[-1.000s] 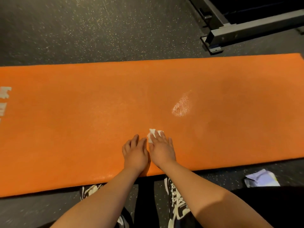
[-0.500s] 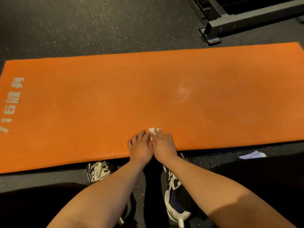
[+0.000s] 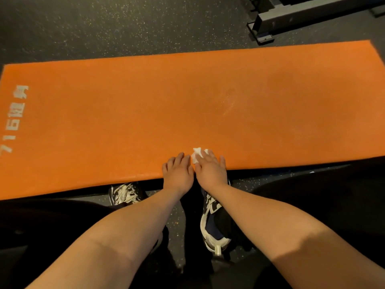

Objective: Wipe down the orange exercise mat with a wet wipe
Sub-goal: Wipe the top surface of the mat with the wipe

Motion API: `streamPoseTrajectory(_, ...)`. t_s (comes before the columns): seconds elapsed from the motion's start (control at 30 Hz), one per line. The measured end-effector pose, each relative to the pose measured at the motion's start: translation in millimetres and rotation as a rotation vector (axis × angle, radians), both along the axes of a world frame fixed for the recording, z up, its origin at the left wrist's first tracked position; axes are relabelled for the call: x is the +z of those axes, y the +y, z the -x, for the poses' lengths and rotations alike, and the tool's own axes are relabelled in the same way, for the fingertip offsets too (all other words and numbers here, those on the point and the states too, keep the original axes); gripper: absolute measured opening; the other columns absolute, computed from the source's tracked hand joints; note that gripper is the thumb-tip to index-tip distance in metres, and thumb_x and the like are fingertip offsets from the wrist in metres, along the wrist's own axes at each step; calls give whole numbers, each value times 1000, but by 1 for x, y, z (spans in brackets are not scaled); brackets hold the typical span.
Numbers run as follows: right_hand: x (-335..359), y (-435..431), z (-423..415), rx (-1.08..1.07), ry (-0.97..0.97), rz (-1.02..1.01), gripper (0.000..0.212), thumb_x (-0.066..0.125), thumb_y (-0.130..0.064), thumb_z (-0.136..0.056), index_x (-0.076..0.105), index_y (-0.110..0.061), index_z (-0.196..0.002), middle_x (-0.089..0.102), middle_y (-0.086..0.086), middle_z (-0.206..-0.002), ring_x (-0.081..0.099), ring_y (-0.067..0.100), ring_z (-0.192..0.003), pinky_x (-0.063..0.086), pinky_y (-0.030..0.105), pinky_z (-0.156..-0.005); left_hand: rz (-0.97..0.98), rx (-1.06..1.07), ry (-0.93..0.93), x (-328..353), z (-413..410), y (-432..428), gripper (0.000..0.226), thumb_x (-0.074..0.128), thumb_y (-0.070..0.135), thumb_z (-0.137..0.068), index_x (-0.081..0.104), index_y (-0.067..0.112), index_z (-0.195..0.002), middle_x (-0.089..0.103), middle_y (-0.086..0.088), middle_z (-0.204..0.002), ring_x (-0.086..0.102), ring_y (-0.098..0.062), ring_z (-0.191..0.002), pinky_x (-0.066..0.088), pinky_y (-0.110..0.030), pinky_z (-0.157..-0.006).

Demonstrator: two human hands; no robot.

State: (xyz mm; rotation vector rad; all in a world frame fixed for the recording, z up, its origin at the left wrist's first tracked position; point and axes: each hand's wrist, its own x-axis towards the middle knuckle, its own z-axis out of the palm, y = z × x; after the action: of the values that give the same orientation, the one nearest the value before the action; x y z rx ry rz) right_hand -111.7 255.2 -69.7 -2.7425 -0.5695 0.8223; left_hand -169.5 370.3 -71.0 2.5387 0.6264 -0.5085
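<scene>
The orange exercise mat [image 3: 145,105] lies flat across the dark floor, with white print at its left end. At the mat's near edge my right hand [image 3: 210,166] presses flat on a white wet wipe [image 3: 196,154], whose crumpled corner shows past the fingertips. Right beside it, my left hand [image 3: 178,172] rests flat on the mat with straight fingers, touching the right hand. A faint damp smear [image 3: 227,103] marks the mat's middle.
A grey metal frame foot [image 3: 264,24] stands on the speckled rubber floor [image 3: 125,24] beyond the mat's far right corner. My two black-and-white shoes [image 3: 214,222] stand just below the mat's near edge, between my dark-clad knees.
Both hands slid together toward me, from well inside the mat to its near edge. The view pulled back, showing the mat's left end and print. The shiny wet patch has faded.
</scene>
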Motion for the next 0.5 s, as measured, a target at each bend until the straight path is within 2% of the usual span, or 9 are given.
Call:
streamPoseTrajectory(0.07, 1, 1, 4, -30, -8, 10, 51, 27, -33, -109, 25, -28, -160, 10, -6, -170, -3, 16, -156, -4, 50, -125, 19, -15, 17, 1, 2, -3, 53, 29, 40, -106, 26, 29, -157, 14, 4, -167, 10, -25, -151, 7, -46, -121)
streamPoseTrajectory(0.2, 4, -2, 12, 61, -5, -42, 56, 39, -21, -106, 24, -27, -160, 9, -4, -170, -3, 16, -156, -6, 48, -124, 10, -110, 0, 0, 13, -8, 61, 37, 43, -103, 18, 31, -159, 10, 4, -168, 8, -24, -152, 4, -50, -122)
streamPoseTrajectory(0.33, 7, -9, 2, -98, 15, 27, 51, 29, -39, -108, 27, -29, -159, 9, -6, -170, -4, 20, -156, -4, 52, -124, -63, -110, -38, -3, 13, -9, 54, 39, 41, -105, 29, 29, -157, 20, 2, -166, 16, -26, -150, 12, -51, -120)
streamPoseTrajectory(0.5, 5, -4, 15, -39, 13, 9, 50, 24, -35, -110, 26, -31, -159, 9, -7, -170, -5, 17, -156, -2, 57, -123, -6, -113, -117, -7, 9, -4, 46, 41, 33, -107, 40, 27, -152, 29, 4, -163, 16, -22, -151, 11, -49, -121)
